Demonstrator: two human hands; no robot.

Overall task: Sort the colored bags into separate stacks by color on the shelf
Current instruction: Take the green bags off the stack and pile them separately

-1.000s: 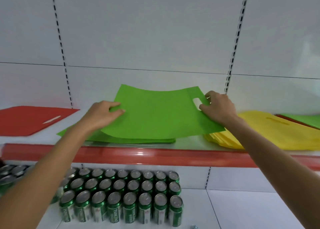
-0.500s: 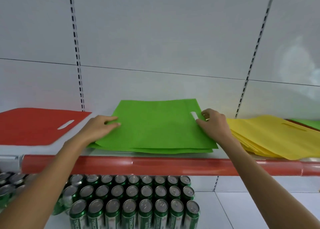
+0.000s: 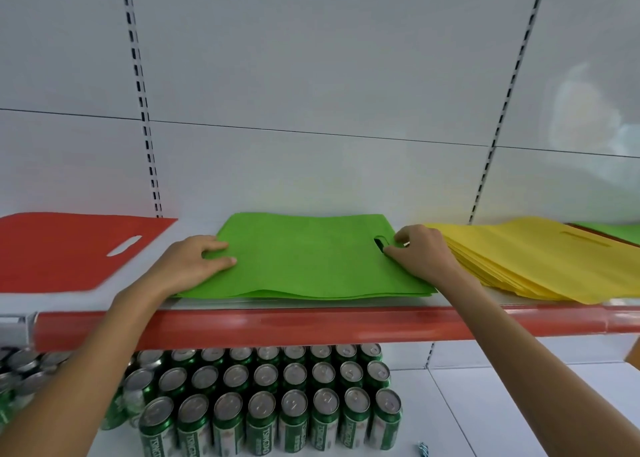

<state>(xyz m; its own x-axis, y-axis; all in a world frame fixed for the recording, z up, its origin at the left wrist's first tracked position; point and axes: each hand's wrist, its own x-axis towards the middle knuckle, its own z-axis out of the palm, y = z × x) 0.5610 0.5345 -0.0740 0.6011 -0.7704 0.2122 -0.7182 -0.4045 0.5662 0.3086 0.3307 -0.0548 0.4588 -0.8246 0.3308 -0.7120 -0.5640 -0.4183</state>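
A stack of green bags (image 3: 304,259) lies flat in the middle of the shelf (image 3: 311,325). My left hand (image 3: 194,262) rests on the left edge of the top green bag, fingers stretched over it. My right hand (image 3: 419,252) has curled fingers and pinches the bag's right edge beside the handle cut-out. To the left lies a red bag (image 3: 69,248). A stack of yellow bags (image 3: 519,259) sits just right of my right hand. More green (image 3: 609,231) shows at the far right behind the yellow stack.
The shelf has a red front strip and a white slotted back wall. Below it, several green drink cans (image 3: 263,394) stand in rows on a lower white shelf. A small object (image 3: 422,449) lies near the cans.
The top green bag, held up and bowed a second ago, has come down flat onto the green stack. Both hands came down with it and stay at its two edges.
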